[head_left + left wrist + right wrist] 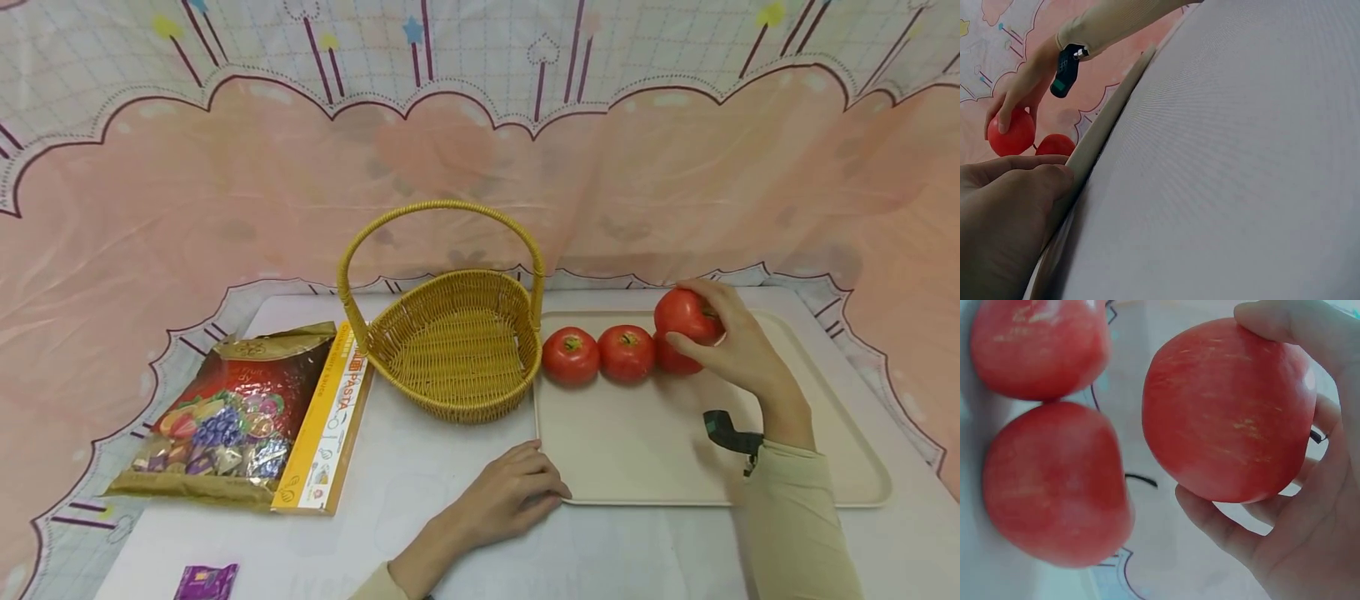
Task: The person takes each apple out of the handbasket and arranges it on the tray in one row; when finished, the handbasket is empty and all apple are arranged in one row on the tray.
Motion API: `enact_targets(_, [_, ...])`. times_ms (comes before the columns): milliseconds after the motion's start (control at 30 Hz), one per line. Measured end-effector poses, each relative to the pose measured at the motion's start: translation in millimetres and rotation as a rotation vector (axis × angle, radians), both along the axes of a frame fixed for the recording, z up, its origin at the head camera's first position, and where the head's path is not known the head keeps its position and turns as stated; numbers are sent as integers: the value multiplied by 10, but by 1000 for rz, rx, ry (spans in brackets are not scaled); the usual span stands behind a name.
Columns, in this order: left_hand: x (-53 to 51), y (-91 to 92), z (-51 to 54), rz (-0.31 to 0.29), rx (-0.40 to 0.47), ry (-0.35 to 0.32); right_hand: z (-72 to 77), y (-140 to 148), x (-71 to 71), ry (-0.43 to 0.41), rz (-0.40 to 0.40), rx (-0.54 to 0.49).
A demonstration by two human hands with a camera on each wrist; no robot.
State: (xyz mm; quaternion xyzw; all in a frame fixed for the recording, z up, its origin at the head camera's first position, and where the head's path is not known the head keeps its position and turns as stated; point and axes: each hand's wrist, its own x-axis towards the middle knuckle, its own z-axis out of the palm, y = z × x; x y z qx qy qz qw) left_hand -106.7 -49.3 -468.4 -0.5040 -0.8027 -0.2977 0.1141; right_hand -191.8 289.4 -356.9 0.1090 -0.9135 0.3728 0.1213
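Observation:
My right hand [731,337] holds a red apple [1229,412] between thumb and fingers, its dark stem toward the palm. In the head view, this apple overlaps another apple [672,358] lying on the beige tray [675,450]. Two more red apples, one at the tray's left edge [572,357] and one beside it [627,353], complete the row along the back. My left hand [510,492] is at the tray's front left corner; the left wrist view shows its thumb and fingers pinching the rim.
A yellow wicker basket [450,406] with a tall handle stands left of the tray. Farther left are an orange and white pasta box [322,425] and a bag of fruit candy [225,408]. A small purple packet [206,582] lies at the front left.

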Motion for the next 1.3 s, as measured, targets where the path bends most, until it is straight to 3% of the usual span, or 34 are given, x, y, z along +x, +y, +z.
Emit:
enact_targets(133, [13,4,-8,10,-10,-34,-7,66,9,-9,-20,-11])
enact_targets(400, [10,-2,-6,8,-12,12,-28,155,-14,7,-52,-13])
enact_targets(800, [-10,-3,-4,-8,3,43,-70,323,14,-45,-132,-1])
enact_targets(1067, [-1,3,-6,9,-19,-26,-92,432,29,-56,-153,-15])
enact_targets(1300, [3,-1,-18,6,-16,-33,-151,516,45,-98,-170,-26])
